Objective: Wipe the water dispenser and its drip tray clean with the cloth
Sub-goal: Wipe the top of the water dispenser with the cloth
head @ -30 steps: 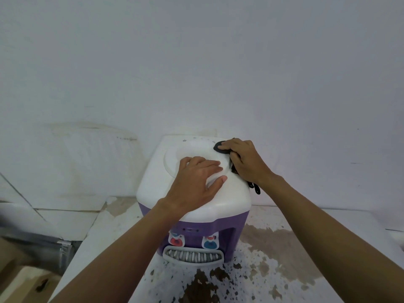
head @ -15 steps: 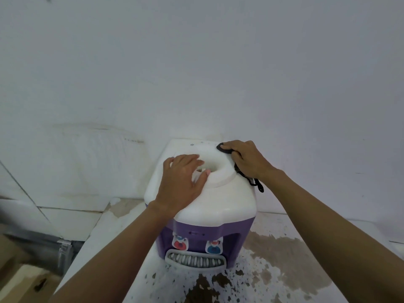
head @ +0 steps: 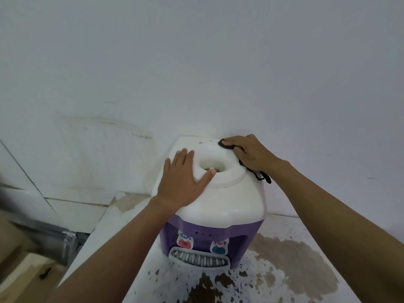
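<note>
Standing on a stained table, the water dispenser has its drip tray in front; the left hand lies flat, fingers straight, on the white top, the right hand grips the black cloth at its back corner

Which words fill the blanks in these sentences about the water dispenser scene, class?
1. The left hand lies flat on the water dispenser's ____ top.
2. The right hand holds a ____ cloth.
3. The drip tray sits at the front of the ____ body.

Missing words: white; black; purple
</note>
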